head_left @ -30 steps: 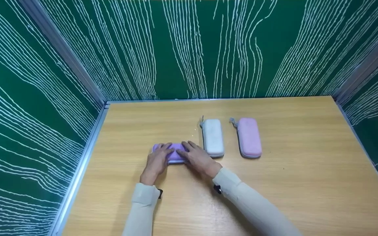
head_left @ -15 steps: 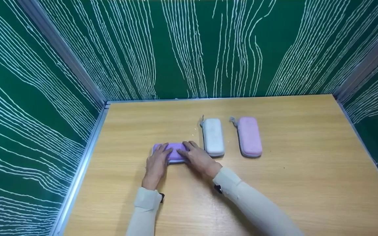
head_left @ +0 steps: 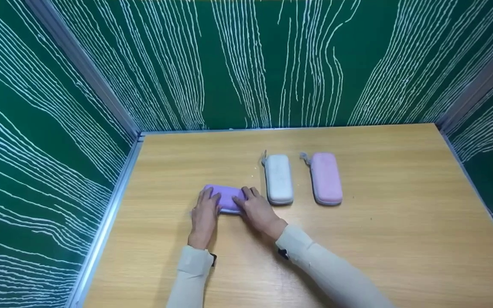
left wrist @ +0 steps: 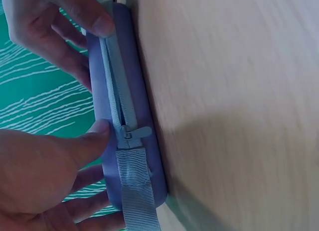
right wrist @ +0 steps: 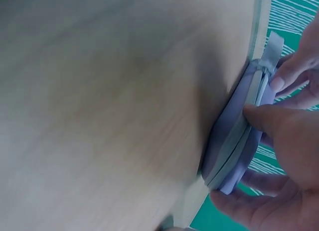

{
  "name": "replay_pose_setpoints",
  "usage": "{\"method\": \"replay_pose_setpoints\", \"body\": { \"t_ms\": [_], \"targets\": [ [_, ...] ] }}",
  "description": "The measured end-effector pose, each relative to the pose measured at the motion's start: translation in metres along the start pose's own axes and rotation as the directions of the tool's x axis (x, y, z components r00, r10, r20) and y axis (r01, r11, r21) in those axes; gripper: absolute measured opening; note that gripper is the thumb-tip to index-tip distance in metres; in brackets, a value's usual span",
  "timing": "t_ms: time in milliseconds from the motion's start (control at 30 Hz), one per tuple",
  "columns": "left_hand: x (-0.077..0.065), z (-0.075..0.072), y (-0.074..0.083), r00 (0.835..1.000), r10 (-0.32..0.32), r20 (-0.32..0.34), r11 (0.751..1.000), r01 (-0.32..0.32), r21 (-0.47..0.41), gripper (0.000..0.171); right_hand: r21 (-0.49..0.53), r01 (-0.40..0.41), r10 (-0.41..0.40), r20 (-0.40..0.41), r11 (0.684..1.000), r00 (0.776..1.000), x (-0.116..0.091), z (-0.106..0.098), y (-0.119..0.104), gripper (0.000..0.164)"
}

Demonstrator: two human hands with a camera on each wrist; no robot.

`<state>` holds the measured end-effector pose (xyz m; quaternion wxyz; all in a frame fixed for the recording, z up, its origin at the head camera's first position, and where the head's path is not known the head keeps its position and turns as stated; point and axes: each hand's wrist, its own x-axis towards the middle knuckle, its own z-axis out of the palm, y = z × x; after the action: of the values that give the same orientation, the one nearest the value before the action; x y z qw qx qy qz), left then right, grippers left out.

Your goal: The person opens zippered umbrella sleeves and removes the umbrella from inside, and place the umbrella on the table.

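A purple zippered hard case [head_left: 228, 196] lies on the table, its long side towards me. My left hand [head_left: 203, 216] grips the left end, thumb on the near side and fingers over the far side. At the right end my right hand [head_left: 262, 216] holds the case between thumb and fingers. In the left wrist view the zipper pull [left wrist: 135, 133] sits near the end with a ribbed grey strap [left wrist: 137, 191], and the zip is parted beside it. From the right wrist, the right thumb presses against the grey zipper band [right wrist: 237, 144]. The case's contents are hidden.
Just right of the right hand lies a pale grey case [head_left: 279, 179], and beyond it a pink case [head_left: 326, 177]; both have loops at their far left corners. Green walls with white lines [head_left: 238, 64] enclose the wooden table [head_left: 400, 214] at the back and sides.
The purple case has turned slightly clockwise and shifted a little right. My left hand has moved slightly with its end; the right hand has barely moved. The other cases stay put.
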<state>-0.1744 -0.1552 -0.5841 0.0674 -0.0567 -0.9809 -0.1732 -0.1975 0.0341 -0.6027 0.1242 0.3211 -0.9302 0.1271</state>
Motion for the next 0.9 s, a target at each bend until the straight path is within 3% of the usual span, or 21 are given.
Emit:
{"method": "replay_pose_setpoints", "body": {
  "t_ms": [333, 533, 767, 900],
  "targets": [
    [0.009, -0.006, -0.002, 0.996, 0.029, 0.086, 0.998, -0.025, -0.053, 0.034, -0.085, -0.05, 0.045, -0.056, 0.995, 0.997, -0.006, 0.002, -0.012, 0.033],
    [0.013, -0.007, 0.004, 0.986, 0.015, 0.168, 0.996, 0.0, -0.09, 0.043, -0.131, -0.097, 0.093, -0.04, 0.987, 0.995, -0.013, 0.002, -0.022, 0.037],
    [0.016, 0.001, 0.011, 0.998, 0.031, 0.058, 0.997, -0.026, -0.076, 0.039, -0.115, -0.094, 0.084, -0.086, 0.989, 0.993, -0.02, 0.001, -0.03, 0.036],
    [0.018, 0.003, 0.011, 0.997, 0.056, 0.047, 0.995, -0.051, -0.091, 0.04, -0.095, -0.078, 0.065, -0.134, 0.992, 0.989, -0.023, 0.002, -0.031, 0.04]
  ]
}}
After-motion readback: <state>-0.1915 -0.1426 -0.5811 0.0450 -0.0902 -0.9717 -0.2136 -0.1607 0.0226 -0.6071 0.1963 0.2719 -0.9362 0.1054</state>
